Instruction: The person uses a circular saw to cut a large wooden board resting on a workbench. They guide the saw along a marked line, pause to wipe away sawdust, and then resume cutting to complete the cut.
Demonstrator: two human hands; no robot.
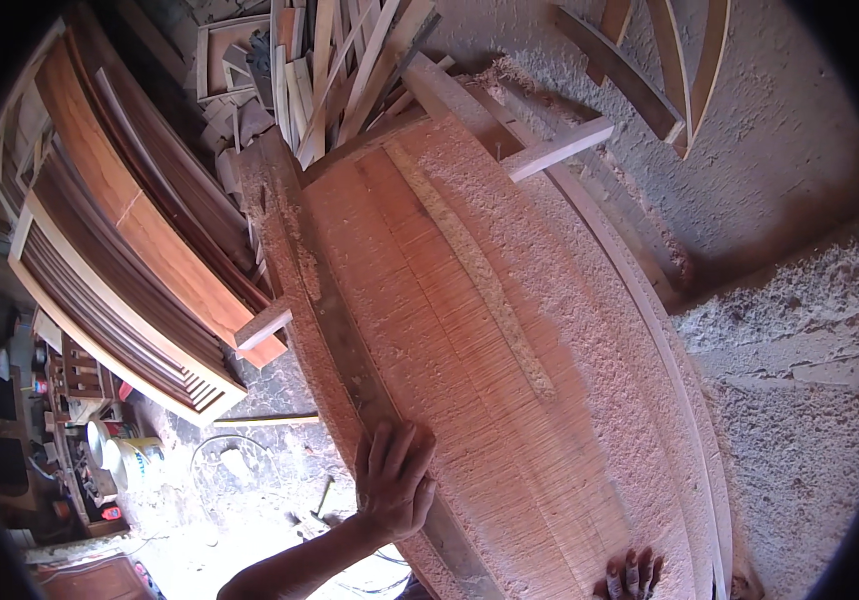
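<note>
A long wooden panel [470,330] with reddish-brown grain lies before me on a wooden bench, and a pale tan strip [485,270] runs along part of it. Pinkish sawdust covers its right side. My left hand [395,485] rests at the panel's left edge, over a dark bench strip [358,375], with its fingers slightly bent and apart. No tool shows in it. Near the bottom of the picture, my right hand [630,575] lies on the panel with fingers spread. Sawdust coats those fingers, and the rest of that hand is cut off by the lower edge.
Wooden stops [560,148] jut out at the bench's far end. To the left lean a slatted frame [120,320] and long boards [150,220]. Offcuts [340,70] pile up behind. White buckets [130,455] and a hammer [324,497] are on the floor; curved wood pieces [670,80] lie far right.
</note>
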